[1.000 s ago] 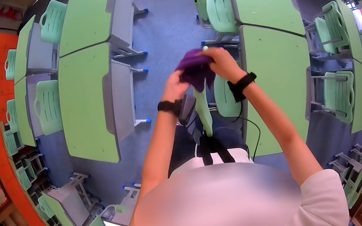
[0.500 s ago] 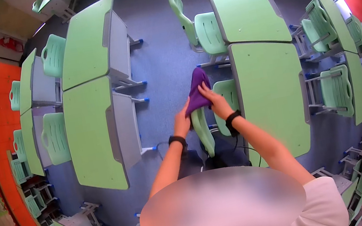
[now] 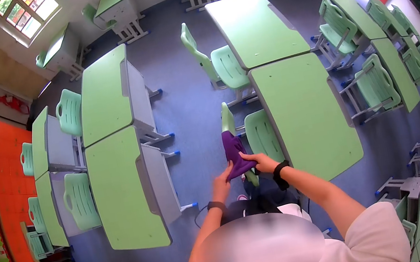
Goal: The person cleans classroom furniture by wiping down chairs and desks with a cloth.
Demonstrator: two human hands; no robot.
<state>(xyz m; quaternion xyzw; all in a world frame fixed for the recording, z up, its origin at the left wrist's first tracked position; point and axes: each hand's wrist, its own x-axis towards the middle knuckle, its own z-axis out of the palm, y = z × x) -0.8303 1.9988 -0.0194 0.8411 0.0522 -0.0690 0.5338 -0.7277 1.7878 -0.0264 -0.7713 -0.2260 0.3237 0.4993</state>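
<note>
A purple cloth lies draped over the top of a green chair's backrest, with the backrest showing beyond it and on its near side. My left hand grips the cloth's left near corner, its fingers closed. On the right, my right hand pinches the cloth's other edge between thumb and fingers. Just beside my right hand is the chair's green seat. Both wrists wear dark bands.
Two joined green desks stand right of the chair, and another pair stands to the left across the blue floor aisle. A second green chair is farther ahead. A thin cable hangs near my legs.
The view has tilted up, showing windows and the far wall. Both hands and the purple cloth have come nearer to my body along the backrest, uncovering its far end.
</note>
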